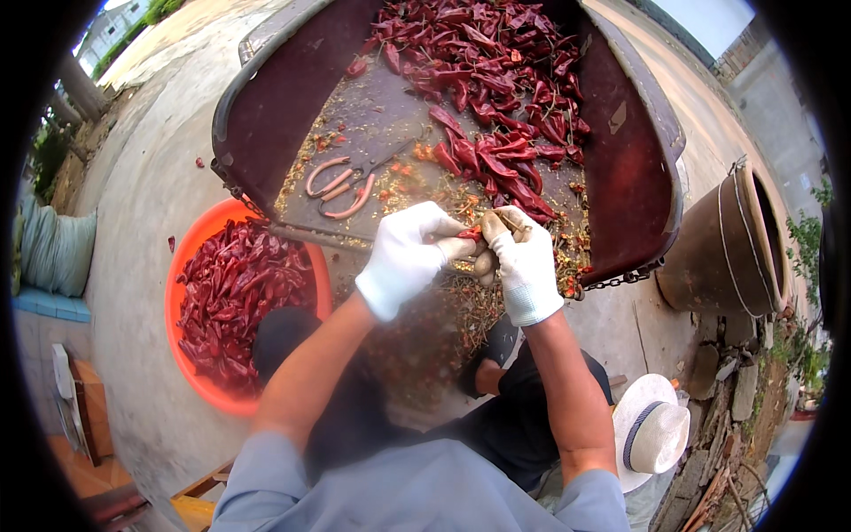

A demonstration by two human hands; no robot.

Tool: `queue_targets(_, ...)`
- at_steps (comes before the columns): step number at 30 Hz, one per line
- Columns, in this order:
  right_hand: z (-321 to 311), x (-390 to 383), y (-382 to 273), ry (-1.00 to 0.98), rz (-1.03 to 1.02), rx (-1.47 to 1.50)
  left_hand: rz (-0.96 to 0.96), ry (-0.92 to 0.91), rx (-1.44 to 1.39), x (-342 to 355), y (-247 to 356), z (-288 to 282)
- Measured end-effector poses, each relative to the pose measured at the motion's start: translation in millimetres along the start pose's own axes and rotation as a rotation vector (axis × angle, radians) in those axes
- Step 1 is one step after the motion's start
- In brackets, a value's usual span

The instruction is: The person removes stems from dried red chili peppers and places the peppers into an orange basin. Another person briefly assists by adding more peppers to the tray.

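Observation:
Both my hands wear white gloves with dirty fingertips and meet over the near edge of a dark red cart bed (625, 191). A small bit of red chili pepper (471, 233) shows between them. My left hand (409, 253) is closed, pinching it from the left. From the right, my right hand (525, 270) closes its thumb and fingers at the same chili; a thin stem seems to show there. Beyond the hands lie several long dried red chilies (496, 164), with a larger heap (479, 53) behind. Pink-handled scissors (341, 188) rest open on the bed, left of the chilies.
An orange tub (175, 332) of red chilies stands on the ground to my left. Stems and seeds (456, 310) litter the ground below the cart's edge. At right are a large brown pot (714, 257), a white hat (660, 434) and broken wood (709, 461). Chains hang at the cart's corners.

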State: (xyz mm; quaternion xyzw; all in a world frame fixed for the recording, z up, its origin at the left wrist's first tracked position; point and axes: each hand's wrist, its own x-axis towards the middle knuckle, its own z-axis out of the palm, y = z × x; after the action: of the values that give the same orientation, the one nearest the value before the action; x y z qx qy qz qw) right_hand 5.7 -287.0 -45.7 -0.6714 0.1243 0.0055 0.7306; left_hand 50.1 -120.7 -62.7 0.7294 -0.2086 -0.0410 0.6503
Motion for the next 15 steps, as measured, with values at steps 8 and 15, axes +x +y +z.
queue_targets(8, -36.2, 27.5, -6.4, 0.281, -0.092, 0.304, -0.295, -0.035, -0.661, 4.4, 2.4, -13.2)
queue_targets(15, -38.7, 17.8, -4.6, 0.138, -0.052, 0.229, -0.413, -0.094, -0.708, 9.8, 3.7, -30.3)
